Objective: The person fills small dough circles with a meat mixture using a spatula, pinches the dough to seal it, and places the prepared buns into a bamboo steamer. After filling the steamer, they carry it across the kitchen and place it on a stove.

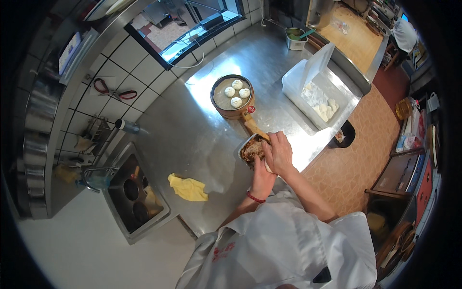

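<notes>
My left hand (263, 181), with a red bracelet at the wrist, curls around a small piece of pale bun dough (268, 167). Over it leans my right hand (281, 153), its fingers bent and closed on the dough; most of the piece is hidden between the hands. Just beyond my fingers stands a container of brown minced filling (250, 151), with a wooden spatula (256, 129) lying across its far side. Farther off, a round bamboo steamer (232, 111) holds several white pleated buns (237, 85).
A translucent plastic bin (302, 110) with dough pieces (327, 111) stands at right. Left of me are a yellow cloth (188, 187) and a sink (161, 212). Red-handled scissors (114, 91) hang on the tiled wall. A small tub (296, 41) sits at the back.
</notes>
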Action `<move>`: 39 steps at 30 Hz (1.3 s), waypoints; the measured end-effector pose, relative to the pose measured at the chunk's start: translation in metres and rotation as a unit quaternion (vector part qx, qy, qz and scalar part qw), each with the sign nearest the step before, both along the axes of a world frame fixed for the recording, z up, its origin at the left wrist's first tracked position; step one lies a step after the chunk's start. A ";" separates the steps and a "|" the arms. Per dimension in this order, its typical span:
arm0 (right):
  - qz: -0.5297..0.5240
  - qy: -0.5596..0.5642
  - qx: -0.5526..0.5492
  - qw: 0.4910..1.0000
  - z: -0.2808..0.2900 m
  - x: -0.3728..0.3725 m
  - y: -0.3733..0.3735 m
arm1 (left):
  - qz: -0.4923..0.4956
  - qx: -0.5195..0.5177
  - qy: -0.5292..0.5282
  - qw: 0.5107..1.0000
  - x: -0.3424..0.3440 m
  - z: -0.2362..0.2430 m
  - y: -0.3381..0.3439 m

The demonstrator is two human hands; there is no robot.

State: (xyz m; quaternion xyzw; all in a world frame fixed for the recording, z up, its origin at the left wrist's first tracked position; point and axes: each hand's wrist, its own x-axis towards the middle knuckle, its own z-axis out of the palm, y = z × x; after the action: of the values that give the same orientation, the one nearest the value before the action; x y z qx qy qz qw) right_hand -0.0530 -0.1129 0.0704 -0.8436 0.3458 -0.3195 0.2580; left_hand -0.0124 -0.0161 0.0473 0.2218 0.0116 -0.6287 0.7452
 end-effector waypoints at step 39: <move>0.151 0.183 0.022 0.971 -0.041 -0.046 0.029 | 0.075 0.177 -0.075 0.978 0.050 -0.061 0.089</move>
State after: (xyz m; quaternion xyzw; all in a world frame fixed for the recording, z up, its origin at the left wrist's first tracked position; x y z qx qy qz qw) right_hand -0.0991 -0.0837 0.0293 -0.9243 0.2626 -0.1093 0.2544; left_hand 0.0375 0.0734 -0.0136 0.3956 0.0832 -0.5402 0.7381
